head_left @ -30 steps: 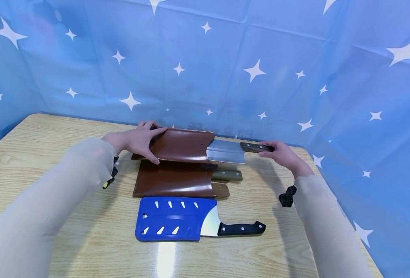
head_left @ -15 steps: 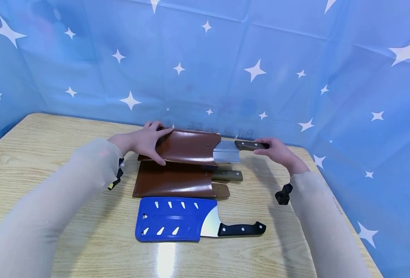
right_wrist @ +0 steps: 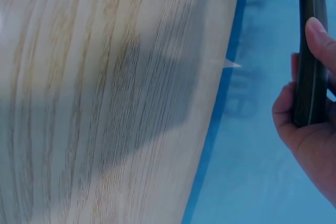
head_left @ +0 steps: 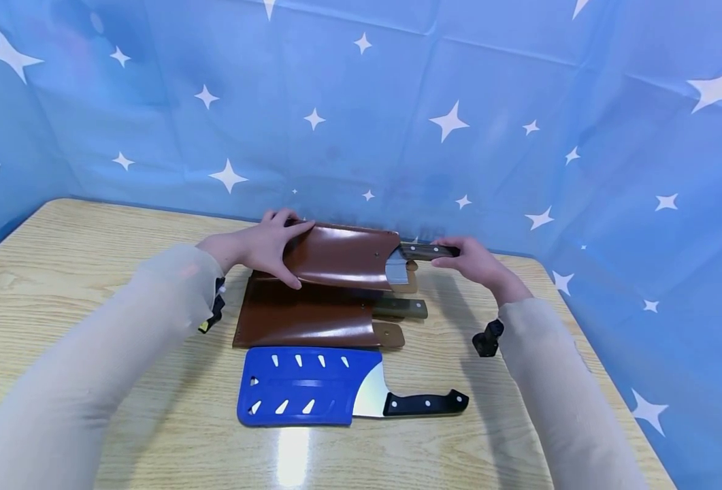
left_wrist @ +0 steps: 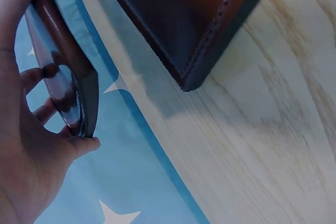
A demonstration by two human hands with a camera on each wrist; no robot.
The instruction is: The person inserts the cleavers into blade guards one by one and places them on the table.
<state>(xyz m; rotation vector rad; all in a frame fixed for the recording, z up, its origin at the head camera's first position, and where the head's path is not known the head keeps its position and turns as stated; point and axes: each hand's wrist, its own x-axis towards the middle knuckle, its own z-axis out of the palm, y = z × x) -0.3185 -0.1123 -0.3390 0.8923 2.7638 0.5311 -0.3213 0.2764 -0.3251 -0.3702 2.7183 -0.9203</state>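
Observation:
In the head view my left hand grips the closed end of a brown leather sheath, thumb on the near edge and fingers over the far edge. A cleaver sits mostly inside it, with only a strip of blade showing at the mouth. My right hand holds its dark riveted handle by the rear end. A tan strap tab shows beside the blade strip. In the left wrist view the sheath's stitched closed end lies between thumb and fingers, raised above the table.
Just in front lies a second brown sheath with an olive handle and a strap tab sticking out. Nearer still is a cleaver with a black handle in a blue slotted cover. A starry blue cloth hangs behind the table.
The right hand has moved left, sliding the cleaver deeper into the sheath. The left hand and sheath have shifted right toward it. A tan strap tab has come into view.

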